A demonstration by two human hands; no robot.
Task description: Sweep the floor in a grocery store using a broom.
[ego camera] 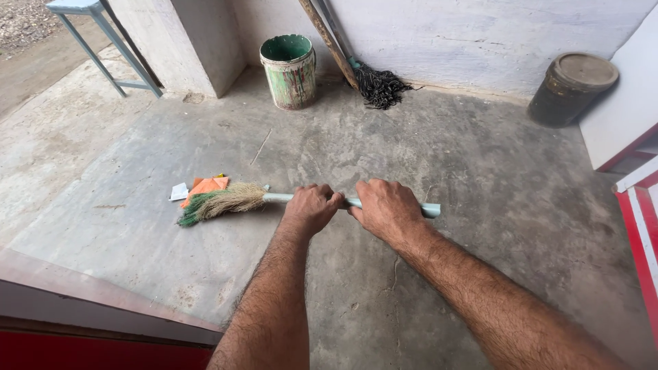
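Pale green is the handle of the short broom (288,199) that you hold low over the concrete floor (480,171). Your left hand (312,207) and your right hand (385,207) are both closed around the handle, side by side. Its straw bristles touch orange and white paper scraps (202,186). Farther away stand a green bucket (288,71), a mop (377,85) against the wall, and a dark drum (572,88).

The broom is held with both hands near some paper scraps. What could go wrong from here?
1. The bristles of the broom already touch the light paper scraps; a hard stroke might scatter them.
2. Both the left hand and right hand grip the short handle low, so knuckles may scrape the rough concrete floor.
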